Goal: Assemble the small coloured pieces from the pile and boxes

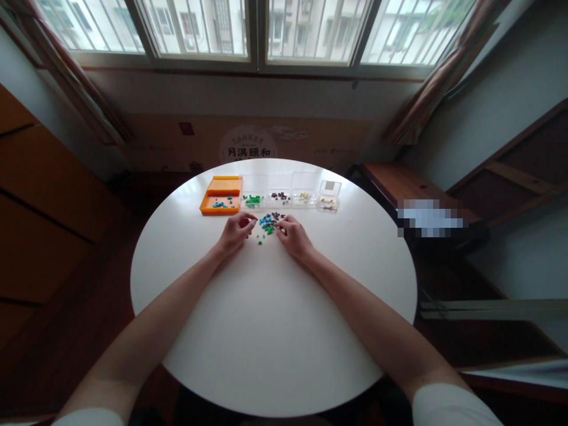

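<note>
A small pile of loose coloured pieces (268,224), blue, green and dark, lies on the round white table (270,331). My left hand (236,231) rests just left of the pile with fingers curled in a pinch; what it pinches is too small to name. My right hand (293,235) sits just right of the pile, fingertips pinched at its edge on a tiny piece I cannot identify. One green piece (260,242) lies apart between my hands.
Behind the pile stands a row of boxes: an orange tray (211,207) with blue pieces, then clear boxes holding green (252,201), dark (279,197), pale (304,196) and mixed pieces (329,204). A wooden bench (399,183) stands right of the table.
</note>
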Demonstrator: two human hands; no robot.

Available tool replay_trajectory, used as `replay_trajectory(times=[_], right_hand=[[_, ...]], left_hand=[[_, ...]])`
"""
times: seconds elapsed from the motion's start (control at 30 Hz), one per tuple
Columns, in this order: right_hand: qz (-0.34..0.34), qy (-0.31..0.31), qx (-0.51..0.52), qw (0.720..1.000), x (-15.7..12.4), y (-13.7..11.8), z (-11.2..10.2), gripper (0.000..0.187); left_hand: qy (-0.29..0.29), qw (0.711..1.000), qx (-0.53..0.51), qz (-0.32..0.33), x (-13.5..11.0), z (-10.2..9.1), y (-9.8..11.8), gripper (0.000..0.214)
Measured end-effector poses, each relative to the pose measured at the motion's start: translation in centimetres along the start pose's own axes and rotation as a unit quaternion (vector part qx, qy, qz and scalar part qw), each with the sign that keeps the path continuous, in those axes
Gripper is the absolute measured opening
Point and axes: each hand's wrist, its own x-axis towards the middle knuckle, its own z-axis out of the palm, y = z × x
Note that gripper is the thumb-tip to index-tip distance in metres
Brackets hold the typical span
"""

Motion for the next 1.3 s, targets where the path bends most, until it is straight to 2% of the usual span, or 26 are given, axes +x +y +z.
replay_trajectory(times=[0.23,0.47,0.67,0.97,1.07,1.13,1.23,1.3], right_hand=[[-0.018,-0.022,-0.024,0.999,-0.11,-0.39,-0.24,0.03],[-0.007,0.001,-0.019,1.0,-0.08,0.13,0.03,0.017],[-0.012,-0.015,-0.007,1.0,-0.07,0.17,0.1,0.022],[-0.01,-0.011,0.004,1.0,0.02,-0.18,-0.26,0.018],[-0.002,0.027,0.069,0.997,0.26,-0.35,-0.27,0.016],[0.014,0.036,0.156,0.987,0.43,-0.48,-0.14,0.017],[0.052,0.003,0.298,0.953,0.55,-0.63,0.24,0.027],[0.073,-0.022,0.345,0.935,0.54,-0.69,0.49,0.033]], left_hand=[[-0.001,1.0,-0.002,0.002,0.03,-0.03,-0.14,0.02],[-0.002,1.0,-0.007,0.004,0.08,-0.04,-0.17,0.021],[-0.001,1.0,-0.012,-0.003,0.04,0.02,0.0,0.02],[0.001,1.0,-0.001,-0.001,-0.01,0.05,-0.18,0.022],[-0.005,0.999,0.037,0.035,-0.14,0.17,-0.23,0.021],[-0.017,0.994,0.077,0.077,-0.33,0.31,-0.18,0.021],[-0.036,0.983,0.127,0.125,-0.65,0.49,-0.13,0.024],[-0.045,0.978,0.147,0.14,-0.81,0.53,-0.18,0.024]])
